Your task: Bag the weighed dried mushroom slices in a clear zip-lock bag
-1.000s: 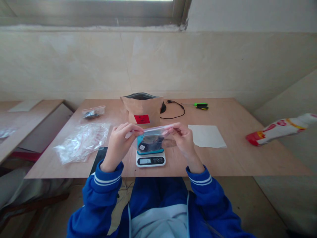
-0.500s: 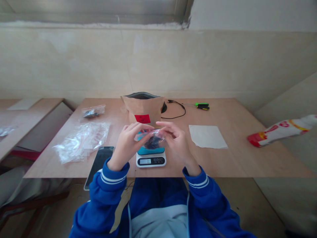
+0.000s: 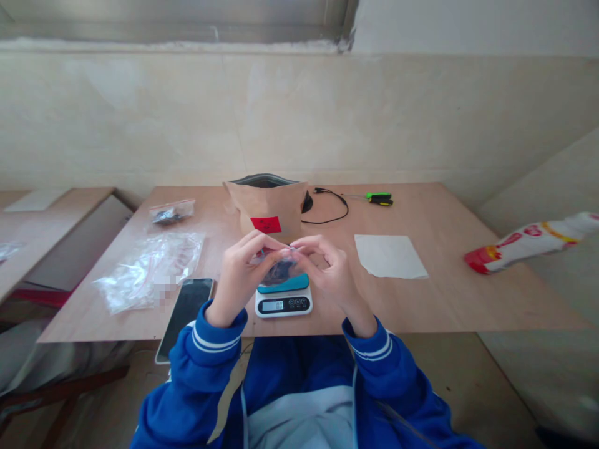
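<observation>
A small clear zip bag (image 3: 279, 270) with dark contents hangs above the digital scale (image 3: 283, 307), held by its top edge. My left hand (image 3: 241, 268) pinches that edge from the left, thumb and fingers closed on it. From the other side my right hand (image 3: 330, 268) grips the same edge, the two sets of fingertips nearly meeting. The scale has a blue top, and its display reads 0.0. Just behind my hands stands an open brown paper pouch (image 3: 269, 202) with a red label. What exactly the dark contents are, I cannot make out.
To the left lie a filled zip bag (image 3: 172, 213), a pile of clear plastic bags (image 3: 150, 268) and a phone (image 3: 187, 312) over the table edge. Behind and right are a black cable (image 3: 344, 212), screwdrivers (image 3: 380, 199), a white paper sheet (image 3: 390, 257) and a red-white bottle (image 3: 524, 246).
My right fingertips have moved left along the bag's top edge, close to my left fingertips. The bag hangs slightly further left and lower. The view has shifted a little.
</observation>
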{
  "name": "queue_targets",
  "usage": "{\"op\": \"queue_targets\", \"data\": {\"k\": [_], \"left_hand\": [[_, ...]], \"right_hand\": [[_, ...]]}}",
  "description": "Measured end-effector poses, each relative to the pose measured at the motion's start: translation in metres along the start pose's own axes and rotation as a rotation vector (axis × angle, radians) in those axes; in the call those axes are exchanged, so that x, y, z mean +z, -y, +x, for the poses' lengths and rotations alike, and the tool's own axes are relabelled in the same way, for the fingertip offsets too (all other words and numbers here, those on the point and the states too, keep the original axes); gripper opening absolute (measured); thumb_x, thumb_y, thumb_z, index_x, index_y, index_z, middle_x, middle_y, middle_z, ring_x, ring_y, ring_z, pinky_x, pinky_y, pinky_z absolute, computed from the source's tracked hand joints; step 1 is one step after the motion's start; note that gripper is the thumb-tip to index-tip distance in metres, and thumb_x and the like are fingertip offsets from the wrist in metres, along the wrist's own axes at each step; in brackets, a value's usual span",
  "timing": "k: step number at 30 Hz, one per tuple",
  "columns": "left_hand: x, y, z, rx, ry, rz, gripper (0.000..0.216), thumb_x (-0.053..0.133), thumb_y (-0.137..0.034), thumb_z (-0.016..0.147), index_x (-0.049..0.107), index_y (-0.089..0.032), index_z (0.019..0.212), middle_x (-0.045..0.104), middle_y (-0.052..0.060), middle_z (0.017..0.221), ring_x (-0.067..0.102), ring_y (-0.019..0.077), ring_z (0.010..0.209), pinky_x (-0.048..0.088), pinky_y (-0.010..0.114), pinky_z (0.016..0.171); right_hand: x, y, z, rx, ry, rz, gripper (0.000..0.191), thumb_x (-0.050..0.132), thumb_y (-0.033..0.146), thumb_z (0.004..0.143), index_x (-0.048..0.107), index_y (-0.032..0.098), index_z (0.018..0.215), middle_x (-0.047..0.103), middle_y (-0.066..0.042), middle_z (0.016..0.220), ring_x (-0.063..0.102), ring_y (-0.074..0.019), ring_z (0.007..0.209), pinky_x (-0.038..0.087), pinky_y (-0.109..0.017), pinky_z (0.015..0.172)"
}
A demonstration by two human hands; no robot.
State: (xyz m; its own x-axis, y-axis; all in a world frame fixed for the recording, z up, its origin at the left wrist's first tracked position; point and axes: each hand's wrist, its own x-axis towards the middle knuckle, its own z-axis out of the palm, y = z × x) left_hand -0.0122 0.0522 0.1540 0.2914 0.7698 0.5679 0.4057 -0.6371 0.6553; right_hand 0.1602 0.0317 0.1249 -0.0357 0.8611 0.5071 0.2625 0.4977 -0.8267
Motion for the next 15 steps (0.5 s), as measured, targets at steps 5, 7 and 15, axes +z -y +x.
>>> {"op": "queue_targets", "data": {"k": [5, 7, 15], "left_hand": [[0.003, -0.0028, -0.0001, 0.012, -0.004, 0.066, 0.009, 0.069, -0.028, 0.083, 0.066, -0.02, 0.082, 0.068, 0.0, 0.077, 0.059, 0.0109, 0.067, 0.047, 0.022, 0.064], [0.0041, -0.0032, -0.0005, 0.003, -0.018, 0.042, 0.012, 0.071, -0.029, 0.082, 0.066, -0.02, 0.087, 0.068, -0.001, 0.078, 0.06, 0.0106, 0.067, 0.048, 0.022, 0.065], [0.0074, -0.0043, -0.0014, -0.021, -0.021, 0.023, 0.008, 0.066, -0.027, 0.086, 0.067, -0.019, 0.084, 0.071, 0.001, 0.081, 0.063, 0.0118, 0.072, 0.051, 0.024, 0.069]], "right_hand": [[0.0004, 0.0068, -0.0007, 0.014, -0.079, -0.032, 0.011, 0.063, 0.031, 0.088, 0.068, 0.022, 0.088, 0.073, -0.001, 0.085, 0.068, -0.0131, 0.075, 0.055, -0.025, 0.07], [0.0006, 0.0074, -0.0007, 0.009, -0.12, -0.011, 0.009, 0.063, 0.029, 0.088, 0.068, 0.022, 0.087, 0.072, -0.001, 0.083, 0.068, -0.013, 0.074, 0.055, -0.025, 0.07], [0.0013, -0.0013, -0.0038, 0.06, -0.162, 0.027, 0.012, 0.062, 0.032, 0.089, 0.066, 0.022, 0.093, 0.071, -0.001, 0.082, 0.068, -0.0143, 0.074, 0.051, -0.027, 0.066]]}}
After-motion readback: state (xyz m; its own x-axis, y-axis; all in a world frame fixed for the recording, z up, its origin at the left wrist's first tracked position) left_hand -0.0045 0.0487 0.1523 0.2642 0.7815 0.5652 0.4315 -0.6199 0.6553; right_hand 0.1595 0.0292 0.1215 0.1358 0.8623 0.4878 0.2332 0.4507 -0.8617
